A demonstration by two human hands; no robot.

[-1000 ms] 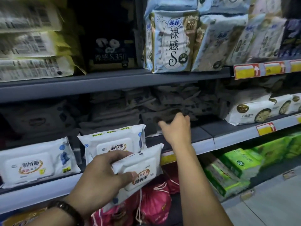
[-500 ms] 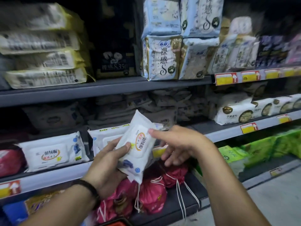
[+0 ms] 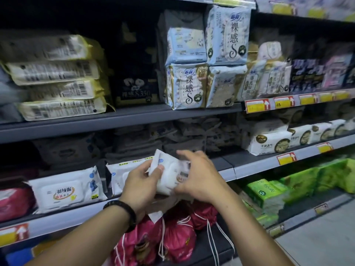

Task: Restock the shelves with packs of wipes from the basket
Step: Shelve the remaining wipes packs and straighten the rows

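Before the mid shelf point(image 3: 253, 167), left hand point(image 3: 141, 187) & right hand point(image 3: 200, 179) both grip one white soft wipes pack point(image 3: 170, 176), tilted, w/ blue spots, orange-red logo; blurred.

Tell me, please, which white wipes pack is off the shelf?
The pack gripped between the left hand and right hand; the leftmost pack and the middle pack lie flat on the shelf.

left grip point(image 3: 142, 186) and right grip point(image 3: 198, 179) close together, both curled inward, arms point(image 3: 92, 231) outstretched ahead
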